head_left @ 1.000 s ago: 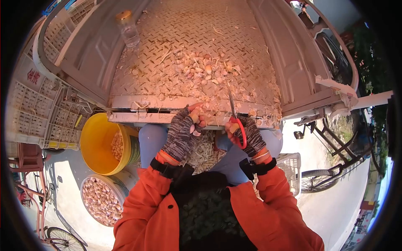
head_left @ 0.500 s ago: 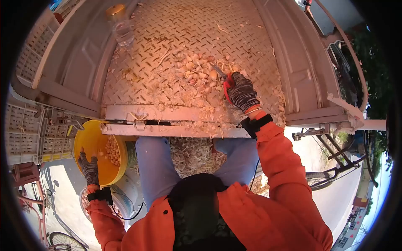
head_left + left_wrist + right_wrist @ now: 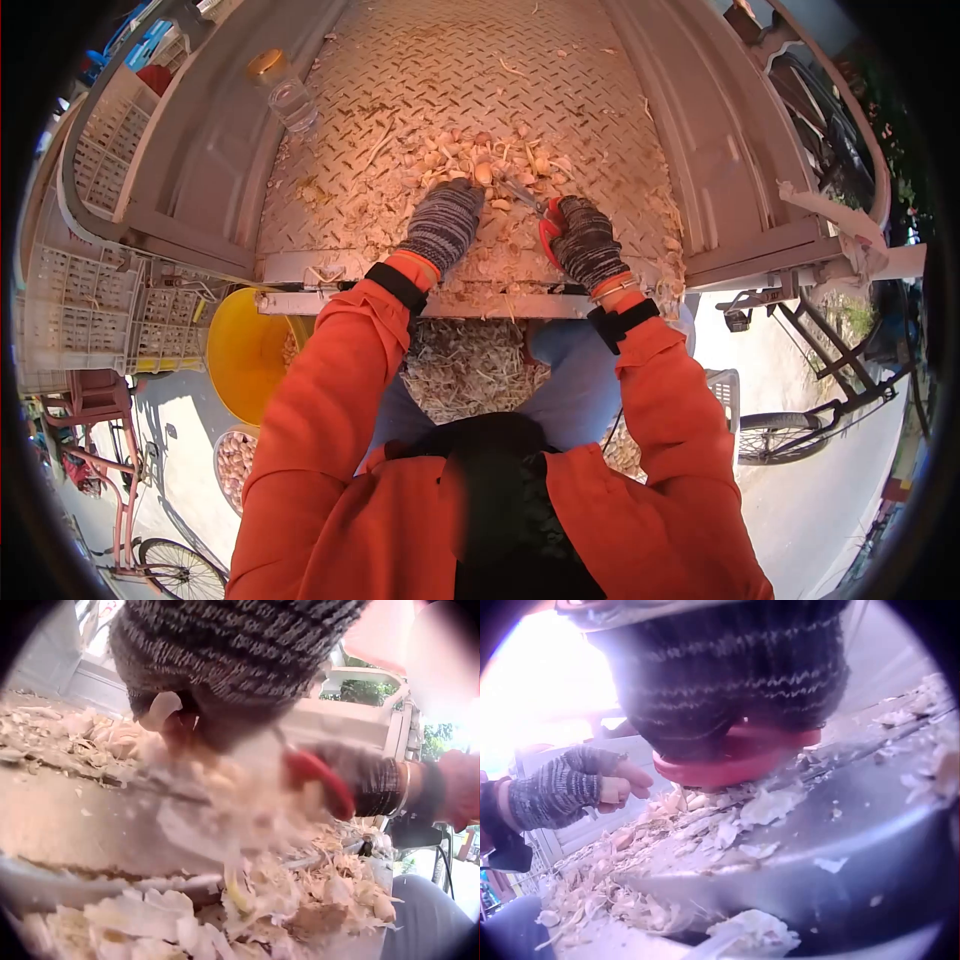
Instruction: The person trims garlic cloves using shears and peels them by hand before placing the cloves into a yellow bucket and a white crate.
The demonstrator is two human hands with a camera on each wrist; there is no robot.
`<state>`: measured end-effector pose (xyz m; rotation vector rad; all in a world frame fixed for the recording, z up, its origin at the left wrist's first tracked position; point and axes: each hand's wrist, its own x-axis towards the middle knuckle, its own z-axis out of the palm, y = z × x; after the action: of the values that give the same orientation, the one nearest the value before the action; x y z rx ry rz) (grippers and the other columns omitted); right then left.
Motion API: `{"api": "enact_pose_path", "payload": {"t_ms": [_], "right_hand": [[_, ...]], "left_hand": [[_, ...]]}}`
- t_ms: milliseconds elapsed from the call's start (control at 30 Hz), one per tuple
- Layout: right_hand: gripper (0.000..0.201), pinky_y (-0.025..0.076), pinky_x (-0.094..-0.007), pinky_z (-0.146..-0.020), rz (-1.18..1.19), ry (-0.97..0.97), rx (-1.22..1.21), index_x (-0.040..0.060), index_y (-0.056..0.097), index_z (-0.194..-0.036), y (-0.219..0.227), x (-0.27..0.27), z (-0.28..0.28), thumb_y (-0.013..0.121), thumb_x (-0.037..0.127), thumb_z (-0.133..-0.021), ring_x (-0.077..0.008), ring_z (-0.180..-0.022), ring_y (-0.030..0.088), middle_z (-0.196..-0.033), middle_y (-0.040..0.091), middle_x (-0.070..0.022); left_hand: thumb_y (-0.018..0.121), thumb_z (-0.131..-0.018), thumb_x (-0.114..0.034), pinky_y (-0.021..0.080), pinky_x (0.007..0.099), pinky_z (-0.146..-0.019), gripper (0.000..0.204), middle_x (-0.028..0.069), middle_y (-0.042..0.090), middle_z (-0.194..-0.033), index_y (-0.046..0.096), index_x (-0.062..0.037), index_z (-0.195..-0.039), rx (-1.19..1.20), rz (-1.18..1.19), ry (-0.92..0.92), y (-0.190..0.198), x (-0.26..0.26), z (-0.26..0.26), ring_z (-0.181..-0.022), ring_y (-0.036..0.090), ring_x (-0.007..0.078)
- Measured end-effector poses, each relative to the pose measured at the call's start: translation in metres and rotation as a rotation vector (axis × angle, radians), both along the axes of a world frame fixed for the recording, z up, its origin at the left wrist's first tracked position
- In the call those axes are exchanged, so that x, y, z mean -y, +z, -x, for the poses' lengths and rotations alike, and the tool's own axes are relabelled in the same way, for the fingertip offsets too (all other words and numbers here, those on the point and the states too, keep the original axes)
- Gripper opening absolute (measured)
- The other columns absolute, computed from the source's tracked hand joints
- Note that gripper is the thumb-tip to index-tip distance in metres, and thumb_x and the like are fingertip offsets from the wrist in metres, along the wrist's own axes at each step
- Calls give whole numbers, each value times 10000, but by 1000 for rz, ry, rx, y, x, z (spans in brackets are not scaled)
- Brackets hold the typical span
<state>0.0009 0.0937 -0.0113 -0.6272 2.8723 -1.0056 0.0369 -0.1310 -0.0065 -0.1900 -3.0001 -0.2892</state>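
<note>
The left hand [image 3: 443, 222], in a grey-striped fingerless glove, reaches down at the near left edge of a pile of garlic cloves [image 3: 455, 155] on the metal truck bed. Its fingertips are partly hidden in the head view; the right wrist view shows the left hand [image 3: 570, 787] with loosely bent fingers and no clear grip on anything. The right hand [image 3: 586, 243] grips scissors by their red handles [image 3: 549, 232], blades pointing left into the pile. Close to the left wrist camera, the scissors' red handle [image 3: 321, 780] is blurred.
Peelings litter the truck bed [image 3: 360, 220]. A jar [image 3: 290, 103] stands at its left side wall. Below left are a yellow bucket [image 3: 235, 350] and a container of cloves [image 3: 235, 462]. White crates [image 3: 75, 300] stand farther left; a bicycle wheel [image 3: 780, 438] is at right.
The left hand has come back from the yellow bucket to the pile's near edge. The right hand, still holding the scissors, has moved slightly toward the bed's near edge.
</note>
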Motion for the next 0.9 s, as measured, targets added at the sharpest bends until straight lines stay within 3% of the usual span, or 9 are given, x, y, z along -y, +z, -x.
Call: {"api": "enact_pose_path", "payload": {"t_ms": [133,267,333,433,533,600,667,700,900], "right_hand": [[339,495,-340,-788,-18,29,-111,9,583,-1056,6,-8,-5,676,84,-738,-254,-910,611,-987,616,-151],[216,508,-305,-769,215,-192,93,-22,576,-1006,44,0,-15,610,32,-800,-191,-901,622,-979,632,-137],[207,506,-292,-753,289,-68,-57,-29,572,-1000,57,8,-20,602,36,-806,-198,-873,631,-942,641,-138],[270,500,-312,-722,374,160,-144,-14,584,-1019,43,41,-25,634,104,-781,-240,-827,640,-920,645,-167],[298,496,-314,-765,245,74,-134,-26,580,-1029,58,57,-27,654,137,-791,-265,-862,641,-947,648,-179],[319,496,-316,-799,267,37,-34,-42,575,-1046,25,46,-1,650,147,-801,-268,-916,636,-989,640,-194],[346,493,-329,-823,221,71,88,-53,563,-1077,-4,30,20,640,136,-797,-279,-955,625,-1018,633,-201],[358,494,-337,-825,195,52,77,-52,558,-1092,-9,27,25,634,131,-795,-289,-963,621,-1026,629,-207],[299,505,-317,-771,95,181,-48,-23,568,-1046,22,45,12,639,84,-775,-253,-898,634,-971,639,-170]], "left_hand": [[642,-753,-140,478,382,-822,293,153,631,-940,613,-12,-1016,73,35,-56,23,-10,13,-884,601,303],[540,-807,-108,507,364,-707,223,90,602,-842,575,-6,-1002,299,-625,289,41,-3,-11,-793,587,247],[534,-832,-106,512,361,-667,182,101,575,-874,559,22,-958,426,-2168,555,24,0,-38,-766,575,249],[575,-856,-156,508,323,-624,264,103,546,-879,536,51,-1016,420,-2538,546,12,-17,-71,-668,521,233],[562,-864,-102,497,290,-577,234,86,539,-857,532,45,-1044,417,-2462,512,-2,-6,-78,-634,498,206],[548,-856,-42,485,248,-524,210,97,547,-867,552,25,-1055,486,-2131,531,5,7,-74,-672,531,166],[537,-846,-24,500,261,-539,235,118,556,-902,576,-14,-1078,-54,-752,-74,-8,7,-65,-746,581,161],[544,-818,-25,510,345,-634,286,128,567,-954,593,-58,-1098,124,-588,-34,2,0,-63,-826,616,217],[532,-788,-38,494,382,-675,249,157,575,-953,581,-30,-1032,11,-349,-135,-12,-7,-50,-781,604,318]]}}
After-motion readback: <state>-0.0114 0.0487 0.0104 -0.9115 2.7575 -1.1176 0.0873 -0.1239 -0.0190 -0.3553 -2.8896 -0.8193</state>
